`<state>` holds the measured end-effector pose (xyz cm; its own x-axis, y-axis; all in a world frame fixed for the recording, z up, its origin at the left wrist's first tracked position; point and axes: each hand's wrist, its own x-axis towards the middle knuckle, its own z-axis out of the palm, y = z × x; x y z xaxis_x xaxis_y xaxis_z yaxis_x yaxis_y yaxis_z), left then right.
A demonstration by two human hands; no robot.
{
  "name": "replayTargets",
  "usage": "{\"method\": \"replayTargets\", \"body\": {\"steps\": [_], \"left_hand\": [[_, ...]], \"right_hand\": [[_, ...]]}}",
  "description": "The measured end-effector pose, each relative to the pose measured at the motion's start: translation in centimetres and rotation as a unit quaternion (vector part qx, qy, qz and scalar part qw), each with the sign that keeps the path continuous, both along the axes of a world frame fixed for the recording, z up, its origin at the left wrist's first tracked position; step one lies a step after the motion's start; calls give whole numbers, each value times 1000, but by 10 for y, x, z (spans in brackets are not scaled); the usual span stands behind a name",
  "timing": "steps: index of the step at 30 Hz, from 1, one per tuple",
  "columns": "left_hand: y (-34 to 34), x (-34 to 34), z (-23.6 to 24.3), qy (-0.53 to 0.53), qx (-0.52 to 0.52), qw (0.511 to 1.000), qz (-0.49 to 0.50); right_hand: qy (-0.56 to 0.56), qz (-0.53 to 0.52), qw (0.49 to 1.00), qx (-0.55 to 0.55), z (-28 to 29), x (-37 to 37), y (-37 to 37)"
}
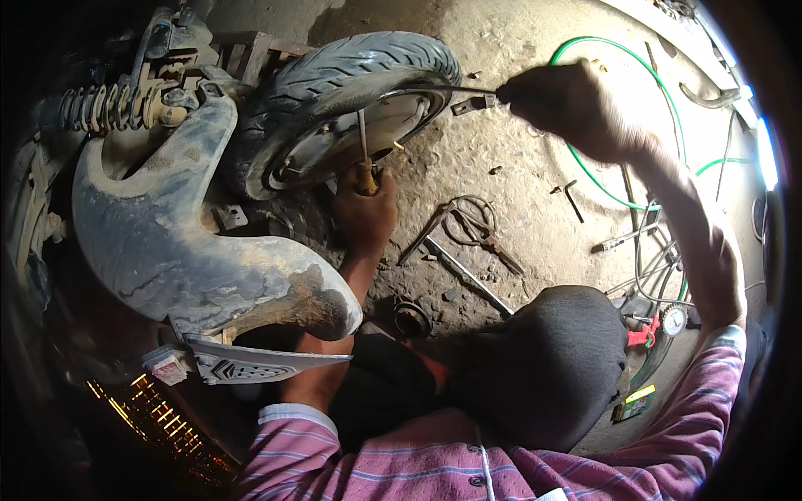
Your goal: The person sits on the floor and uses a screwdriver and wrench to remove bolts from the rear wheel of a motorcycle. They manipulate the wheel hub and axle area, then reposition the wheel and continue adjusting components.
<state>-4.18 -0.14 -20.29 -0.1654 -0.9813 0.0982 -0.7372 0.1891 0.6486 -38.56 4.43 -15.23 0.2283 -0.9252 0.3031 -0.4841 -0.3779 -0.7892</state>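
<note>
A dusty scooter wheel leans in the upper middle, its black treaded tyre (338, 71) around a grey rim (347, 146). My left hand (365, 213) is closed round the yellow handle of a screwdriver (366, 175), whose shaft points up against the rim's near edge. Reaching across from the right, my right hand (576, 108) grips the outer end of a thin metal tyre lever (464, 88). The lever's other end lies along the tyre's inner edge at the rim. My right fingers are partly dark and blurred.
Left of the wheel stands the scooter's dusty rear mudguard (159, 242) with a coil spring (104, 108). On the ground lie a long metal bar (469, 275), a looped cable (472, 221), a hex key (574, 202), a green hose (571, 46) and a pressure gauge (673, 320).
</note>
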Motion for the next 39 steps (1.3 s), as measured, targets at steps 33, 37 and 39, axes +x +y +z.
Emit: {"method": "replayTargets", "body": {"steps": [33, 37, 39], "left_hand": [[-2, 4, -6, 58, 14, 998, -7], [-3, 10, -13, 44, -3, 999, -7], [-4, 13, -13, 40, 11, 999, 3]], "right_hand": [[91, -5, 978, 190, 100, 14, -36], [31, -105, 953, 282, 74, 9, 5], [-17, -97, 964, 248, 66, 7, 17]]}}
